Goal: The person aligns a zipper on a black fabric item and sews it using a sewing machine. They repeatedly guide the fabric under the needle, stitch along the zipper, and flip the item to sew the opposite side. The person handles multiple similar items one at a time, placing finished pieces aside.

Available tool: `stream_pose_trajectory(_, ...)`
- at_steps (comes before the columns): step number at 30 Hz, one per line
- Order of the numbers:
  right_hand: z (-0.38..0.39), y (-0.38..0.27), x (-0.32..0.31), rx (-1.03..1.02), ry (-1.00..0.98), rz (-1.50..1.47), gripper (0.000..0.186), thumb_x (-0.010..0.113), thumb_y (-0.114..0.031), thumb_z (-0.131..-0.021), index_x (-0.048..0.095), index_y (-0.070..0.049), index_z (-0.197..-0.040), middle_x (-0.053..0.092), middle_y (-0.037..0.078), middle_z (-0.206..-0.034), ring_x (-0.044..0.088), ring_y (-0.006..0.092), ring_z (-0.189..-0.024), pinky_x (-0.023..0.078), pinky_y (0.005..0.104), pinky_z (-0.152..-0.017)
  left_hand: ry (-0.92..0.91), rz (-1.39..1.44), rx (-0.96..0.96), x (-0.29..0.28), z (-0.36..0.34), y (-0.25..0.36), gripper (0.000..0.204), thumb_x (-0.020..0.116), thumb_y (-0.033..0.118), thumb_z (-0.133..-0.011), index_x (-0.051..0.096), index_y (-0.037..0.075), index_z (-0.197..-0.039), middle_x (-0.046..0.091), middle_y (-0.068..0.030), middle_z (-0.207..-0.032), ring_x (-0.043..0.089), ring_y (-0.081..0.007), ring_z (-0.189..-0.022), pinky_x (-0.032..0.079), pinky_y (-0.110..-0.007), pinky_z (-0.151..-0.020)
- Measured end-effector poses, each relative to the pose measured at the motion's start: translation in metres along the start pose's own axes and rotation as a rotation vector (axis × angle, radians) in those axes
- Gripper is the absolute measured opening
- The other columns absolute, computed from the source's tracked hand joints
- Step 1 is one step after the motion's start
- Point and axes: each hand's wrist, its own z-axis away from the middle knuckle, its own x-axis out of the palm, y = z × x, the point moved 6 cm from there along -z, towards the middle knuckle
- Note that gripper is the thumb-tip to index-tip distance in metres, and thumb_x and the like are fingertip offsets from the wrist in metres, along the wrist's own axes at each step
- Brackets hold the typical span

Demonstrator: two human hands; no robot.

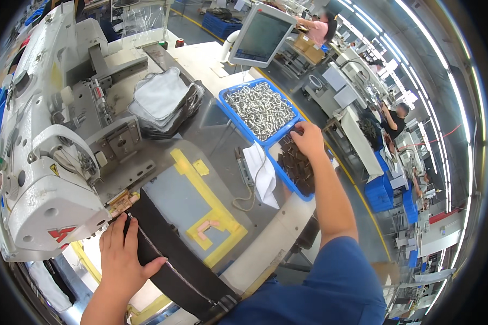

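My left hand [121, 248] lies flat with fingers spread on a long black fabric strip [179, 281], beside the silver-toothed zipper [168, 264] running along it. The strip's far end is under the head of a white sewing machine [57, 200]. My right hand [309, 138] is at a blue tray [279, 172] of small dark brown strips [298, 169]. Its fingers are bent down at the strips; whatever is between the fingertips is hidden. Metal rings [259, 110] fill the adjoining blue tray.
A pair of thread snips [243, 167] lies near a white cloth [261, 176]. Stacked pale and dark fabric pieces [160, 97] sit beside the machine. Yellow tape [222, 254] marks the metal table. A screen [261, 37] stands behind the trays. Other people work farther off.
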Motion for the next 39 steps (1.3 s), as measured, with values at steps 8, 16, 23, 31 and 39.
stream_pose_trajectory(8,-0.008,-0.019,0.012,-0.161,-0.240,0.224,0.028,0.079,-0.025,-0.085,0.080,-0.004,-0.103,0.077,0.023,-0.102,0.074,0.0420,-0.100,0.058,0.0509,-0.092,0.015,-0.006,0.006,-0.004,-0.001,0.002,0.105,0.092,0.056,-0.070,0.055,-0.005,-0.147,0.050,-0.0290,-0.152,0.050,-0.0472,-0.137,0.039,-0.056,-0.115)
stream_pose_trajectory(16,0.002,-0.093,-0.018,-0.192,-0.108,0.394,0.024,0.056,-0.014,-0.100,0.074,0.002,-0.099,0.076,0.027,-0.102,0.072,0.0464,-0.097,0.056,0.0550,-0.085,0.056,-0.002,0.076,-0.016,-0.003,0.006,0.089,0.089,0.052,-0.075,0.063,-0.004,-0.140,0.059,-0.0247,-0.146,0.056,-0.0428,-0.132,0.044,-0.053,-0.113)
stream_pose_trajectory(23,0.114,-0.344,-0.019,-0.856,-0.574,-0.638,0.012,0.069,-0.009,-0.099,0.074,-0.004,-0.109,0.067,0.014,-0.097,0.068,0.0346,-0.086,0.055,0.0428,-0.077,0.099,-0.084,0.220,-0.014,0.005,0.016,0.061,0.079,0.046,-0.088,0.072,0.002,-0.129,0.070,-0.0153,-0.133,0.065,-0.0321,-0.125,0.049,-0.048,-0.110)
stream_pose_trajectory(31,0.163,-0.417,0.021,-1.033,-0.610,-0.718,0.017,0.072,-0.012,-0.096,0.076,-0.006,-0.112,0.071,0.012,-0.109,0.071,0.0360,-0.097,0.058,0.0448,-0.087,0.147,-0.077,0.323,-0.013,0.009,0.024,0.050,0.078,0.042,-0.089,0.074,0.004,-0.122,0.073,-0.0130,-0.127,0.069,-0.0284,-0.117,0.053,-0.044,-0.105)
stream_pose_trajectory(39,0.174,-0.407,0.007,-1.309,-0.476,-0.677,0.024,0.079,-0.015,-0.089,0.078,-0.008,-0.112,0.074,0.006,-0.118,0.072,0.0261,-0.101,0.059,0.0395,-0.090,0.135,-0.045,0.314,-0.013,0.008,0.022,0.051,0.079,0.040,-0.088,0.074,0.003,-0.122,0.073,-0.0141,-0.124,0.069,-0.0291,-0.114,0.055,-0.042,-0.103)
